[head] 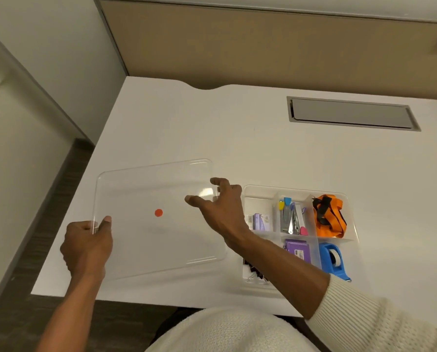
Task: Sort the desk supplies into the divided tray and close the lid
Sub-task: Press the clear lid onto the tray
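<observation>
A clear plastic lid [146,240] with a small red dot [158,212] hangs just above the white desk, left of the divided tray [259,193]. My left hand [86,246] grips the lid's near left edge. My right hand [220,204] reaches over the lid's right edge with fingers spread, touching or nearly touching it. The tray holds an orange lanyard [329,217], a blue tape dispenser [332,260], purple boxes [297,248], a stapler and clips [292,217], and black binder clips [253,271]. My forearm hides part of the tray.
A grey cable hatch [352,114] is set into the desk [212,128] at the back right. A tan partition panel [263,47] stands behind the desk. The desk's left edge drops to dark floor [47,199].
</observation>
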A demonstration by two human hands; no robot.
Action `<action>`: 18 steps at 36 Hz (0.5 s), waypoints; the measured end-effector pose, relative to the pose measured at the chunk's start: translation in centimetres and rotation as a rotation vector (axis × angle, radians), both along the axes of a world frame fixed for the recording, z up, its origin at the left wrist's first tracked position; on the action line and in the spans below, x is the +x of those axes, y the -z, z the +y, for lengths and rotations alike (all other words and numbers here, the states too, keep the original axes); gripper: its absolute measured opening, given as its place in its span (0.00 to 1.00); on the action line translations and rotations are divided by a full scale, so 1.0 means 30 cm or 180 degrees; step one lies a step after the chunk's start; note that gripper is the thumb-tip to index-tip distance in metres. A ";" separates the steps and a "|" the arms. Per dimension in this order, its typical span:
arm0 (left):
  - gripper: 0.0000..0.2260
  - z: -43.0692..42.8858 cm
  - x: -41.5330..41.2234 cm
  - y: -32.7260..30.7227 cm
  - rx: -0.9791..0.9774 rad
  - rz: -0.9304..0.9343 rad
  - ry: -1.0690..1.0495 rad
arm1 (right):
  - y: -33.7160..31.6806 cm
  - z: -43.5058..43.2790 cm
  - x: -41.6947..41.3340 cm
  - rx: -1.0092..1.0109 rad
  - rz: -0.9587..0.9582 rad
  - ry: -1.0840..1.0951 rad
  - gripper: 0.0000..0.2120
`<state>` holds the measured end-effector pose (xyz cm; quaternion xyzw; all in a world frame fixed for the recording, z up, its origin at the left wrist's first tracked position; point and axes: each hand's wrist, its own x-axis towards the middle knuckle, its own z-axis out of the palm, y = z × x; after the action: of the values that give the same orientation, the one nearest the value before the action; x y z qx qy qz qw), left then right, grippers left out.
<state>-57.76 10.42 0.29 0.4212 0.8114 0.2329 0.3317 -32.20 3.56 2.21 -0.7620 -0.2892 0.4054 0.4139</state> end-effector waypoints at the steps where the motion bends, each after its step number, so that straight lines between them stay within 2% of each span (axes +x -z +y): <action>1: 0.18 -0.009 0.020 -0.015 0.0014 -0.0033 0.0057 | -0.014 -0.023 0.013 0.0074 -0.0103 -0.0013 0.39; 5: 0.22 -0.063 0.142 -0.054 0.0084 -0.0134 0.0473 | -0.047 -0.131 0.098 0.0234 -0.0538 0.0086 0.38; 10: 0.26 -0.153 0.332 -0.059 0.0106 0.0023 0.1063 | -0.042 -0.292 0.251 0.0205 -0.0889 0.0389 0.37; 18: 0.33 -0.347 0.598 -0.013 -0.0307 -0.0136 0.2105 | -0.039 -0.547 0.502 0.0014 -0.1318 0.0818 0.37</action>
<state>-39.82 0.01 0.68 0.6405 0.6338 0.0827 0.4257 -17.13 -12.86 3.37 -0.8585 -0.2695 0.1839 0.3956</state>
